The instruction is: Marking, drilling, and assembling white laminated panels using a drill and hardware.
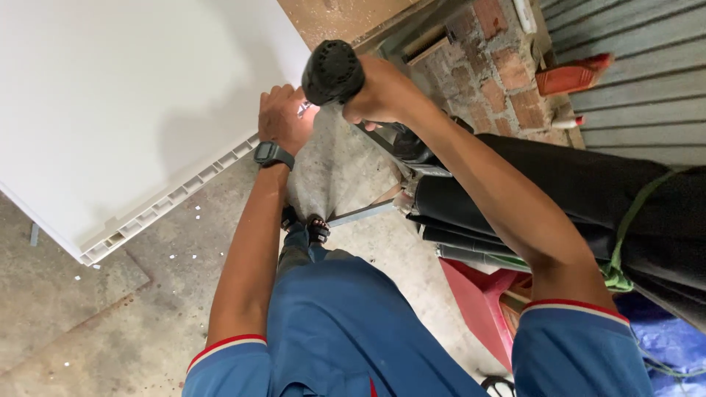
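White hollow-core panel: lies flat at far left, its cellular cut edge facing the person; this is the landmark. Small white chips lie scattered on the concrete floor just below that edge, consistent with cutting or drilling debris.

Left hand, wearing a dark wristwatch: pressed against the panel's right corner, fingers curled down on it, apparently to steady the panel. Whether it pinches anything small cannot be determined.

Black power tool: just right of the panel corner, rear end toward the camera, nose aimed at the corner beside the left hand.

Right hand: clenched round the tool's grip, arm raised to bear down.

Right of the panel: brick wall, rolled black sheeting, red plastic stool.
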